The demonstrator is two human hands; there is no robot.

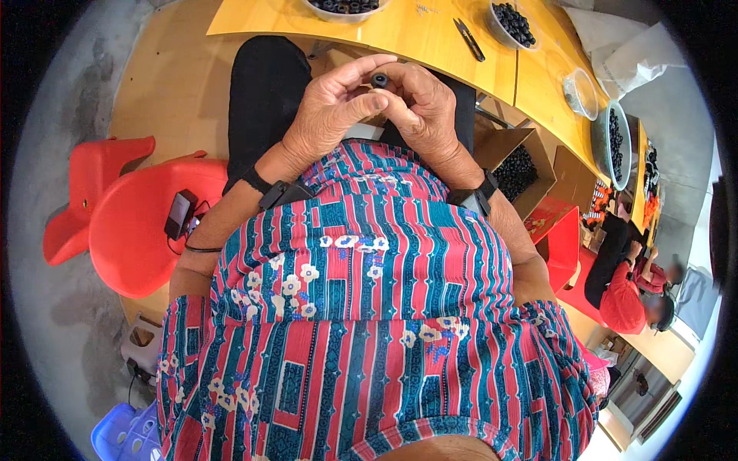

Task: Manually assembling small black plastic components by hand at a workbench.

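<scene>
A small black ring-shaped part (379, 80) with a hole in its middle is pinched in the curled fingers of my right hand (421, 107). My left hand (334, 104) meets it over my lap, just below the table's front edge. The left thumb and fingers are closed beside the part, their tips by the right thumb. Whatever lies between the left fingertips is hidden or too small to make out.
The yellow table (430, 38) bears black thread snips (470, 40), a bowl of dark rings (344, 9), a tub of black parts (513, 25) and a clear container (580, 94). On the right stands a cardboard box (530, 154). Red chairs (138, 223) stand left; people sit far right.
</scene>
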